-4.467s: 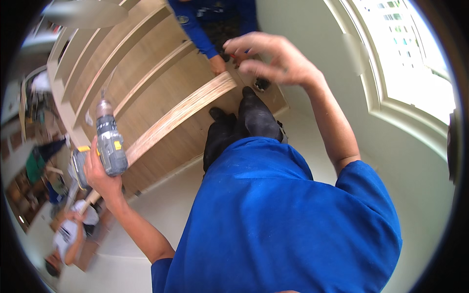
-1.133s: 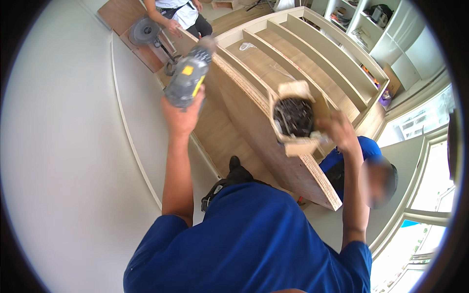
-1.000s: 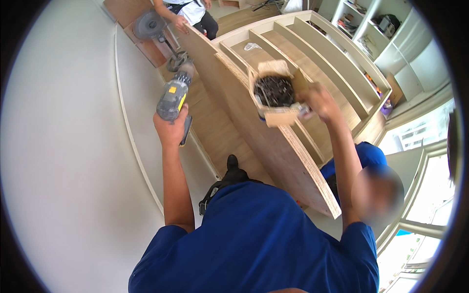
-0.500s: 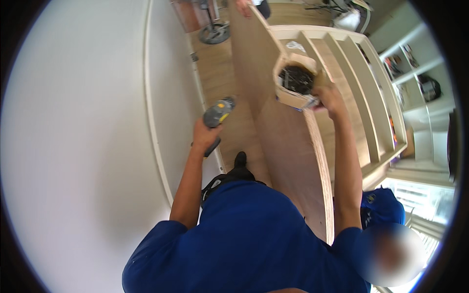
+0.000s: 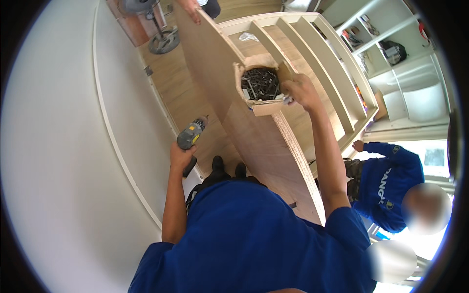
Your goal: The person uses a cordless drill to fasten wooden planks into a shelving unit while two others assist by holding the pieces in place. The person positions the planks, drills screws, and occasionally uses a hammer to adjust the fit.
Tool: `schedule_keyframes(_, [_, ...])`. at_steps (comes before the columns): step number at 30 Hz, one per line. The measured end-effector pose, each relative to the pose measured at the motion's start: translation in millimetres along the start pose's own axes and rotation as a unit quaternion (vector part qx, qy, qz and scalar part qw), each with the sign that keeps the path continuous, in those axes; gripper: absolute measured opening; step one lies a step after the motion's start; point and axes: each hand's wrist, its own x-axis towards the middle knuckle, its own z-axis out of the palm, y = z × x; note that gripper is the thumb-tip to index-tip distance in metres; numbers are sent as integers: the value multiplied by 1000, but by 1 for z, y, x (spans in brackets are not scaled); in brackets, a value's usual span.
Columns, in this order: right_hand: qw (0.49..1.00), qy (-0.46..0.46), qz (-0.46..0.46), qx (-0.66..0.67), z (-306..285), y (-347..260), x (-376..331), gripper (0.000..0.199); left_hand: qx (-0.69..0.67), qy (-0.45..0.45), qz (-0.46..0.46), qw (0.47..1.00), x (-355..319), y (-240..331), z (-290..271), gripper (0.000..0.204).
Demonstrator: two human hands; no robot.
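Observation:
In my left hand [image 5: 181,155] is a grey and yellow cordless drill [image 5: 191,134], its fingers wrapped round the handle and its bit pointing forward. My right hand [image 5: 300,91] grips the side flap of an open, torn cardboard box [image 5: 267,108]. Dark screws [image 5: 260,83] fill this box. It is right at the top edge of an upright wooden panel [image 5: 254,141]; whether it rests there or is held up I cannot tell. The panel stands on edge between my two arms.
A white wall panel [image 5: 53,127] runs along my left. Past the upright panel lies a slatted wooden frame [image 5: 312,63]. Another person's hand [image 5: 189,9] holds the panel's far end. A person in blue [image 5: 391,180] stands at right. A wheeled stand base [image 5: 163,41] is far left.
The view has swung, so most things sit further left. The box of screws stays in my right hand, the drill in my left. At right, the person in blue shows more fully, an arm extended.

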Motion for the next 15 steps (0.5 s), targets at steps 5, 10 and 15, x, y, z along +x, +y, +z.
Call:
schedule_keyframes(5, [998,-59,17,-34,-17,22,40,29,10,-9,-13,1000,-4,-15,13,30])
schedule_keyframes(10, [996,-82,-4,-16,-9,28,47,30,17,13,12,1000,4,-19,12,27])
schedule_keyframes(15, [984,-132,-68,-93,-15,32,68,32,-5,19,-28,999,-1,-20,19,29])
